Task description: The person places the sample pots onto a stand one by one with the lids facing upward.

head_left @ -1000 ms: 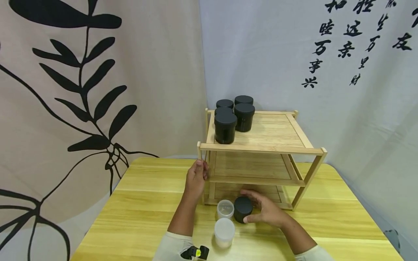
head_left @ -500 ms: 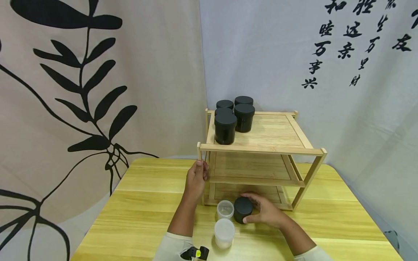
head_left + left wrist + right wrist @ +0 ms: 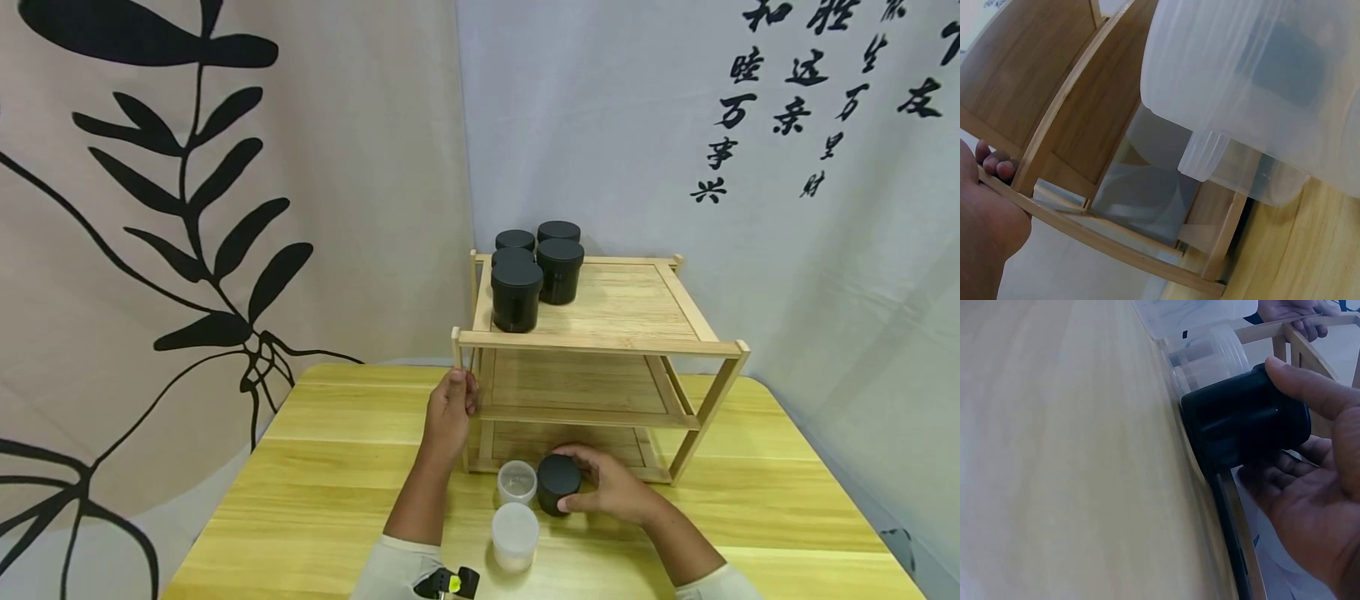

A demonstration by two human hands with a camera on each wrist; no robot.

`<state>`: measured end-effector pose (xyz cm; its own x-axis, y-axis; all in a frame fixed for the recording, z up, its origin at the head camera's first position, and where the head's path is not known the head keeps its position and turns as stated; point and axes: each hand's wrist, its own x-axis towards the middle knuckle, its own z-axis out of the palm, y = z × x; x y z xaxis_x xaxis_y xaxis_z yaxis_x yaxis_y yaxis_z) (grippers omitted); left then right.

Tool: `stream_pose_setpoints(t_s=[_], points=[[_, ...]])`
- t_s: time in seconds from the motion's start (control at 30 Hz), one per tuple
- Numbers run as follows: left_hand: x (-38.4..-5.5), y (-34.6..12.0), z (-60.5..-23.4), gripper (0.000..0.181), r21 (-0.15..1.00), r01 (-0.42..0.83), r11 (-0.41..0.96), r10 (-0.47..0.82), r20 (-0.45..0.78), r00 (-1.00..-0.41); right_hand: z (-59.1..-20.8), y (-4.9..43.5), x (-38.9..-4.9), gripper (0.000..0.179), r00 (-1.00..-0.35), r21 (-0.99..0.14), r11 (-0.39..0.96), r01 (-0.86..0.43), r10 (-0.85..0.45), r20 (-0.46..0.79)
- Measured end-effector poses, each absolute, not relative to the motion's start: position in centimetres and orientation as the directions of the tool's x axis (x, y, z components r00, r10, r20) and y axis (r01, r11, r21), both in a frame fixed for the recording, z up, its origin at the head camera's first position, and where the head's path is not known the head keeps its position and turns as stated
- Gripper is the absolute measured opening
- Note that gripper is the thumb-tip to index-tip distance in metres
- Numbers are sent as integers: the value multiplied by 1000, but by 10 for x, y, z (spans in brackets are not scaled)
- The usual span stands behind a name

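On the left, my left hand (image 3: 450, 412) grips the front left post of a three-tier wooden shelf rack (image 3: 637, 304); in the left wrist view its fingers (image 3: 1002, 164) curl round that post (image 3: 1107, 244). Low at the rack's front, my right hand (image 3: 615, 490) holds a black lidded jar (image 3: 558, 483) between thumb and fingers. The right wrist view shows this jar (image 3: 1247, 419) standing on the table, thumb at its lid side. Just left of it stands a translucent cup (image 3: 517, 481), with another whitish translucent container (image 3: 515, 533) nearer to me.
Several black lidded jars (image 3: 516, 300) stand at the left side of the rack's top shelf. The rack's middle shelf (image 3: 577, 383) lies below. A yellow wooden table (image 3: 322, 492) carries everything, with printed curtains (image 3: 375, 167) behind and beside it.
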<state>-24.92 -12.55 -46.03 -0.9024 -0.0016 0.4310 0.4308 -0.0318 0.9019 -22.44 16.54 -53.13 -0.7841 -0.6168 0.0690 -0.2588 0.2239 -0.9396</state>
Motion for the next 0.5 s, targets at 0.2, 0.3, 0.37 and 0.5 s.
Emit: stream_pose_setpoints(t_s=[0.2,0.3,0.37,0.5], points=[[-250,-126,-460,64,909,415,-29,14,415,-910,-528,170,-225,66,-785,-939,219,-265,-614,79],[-249,-126,-461,63,910,413,-30,12,414,-910,-528,172,-226,67,-783,-943,216,-254,-619,69],[-249,-126,-461,64,909,415,-32,7,415,-910,-528,174,-225,67,-783,-944,223,-245,-619,57],[-249,-126,-461,67,908,418,-32,1,418,-908,-527,178,-222,67,-792,-945,234,-230,-609,42]])
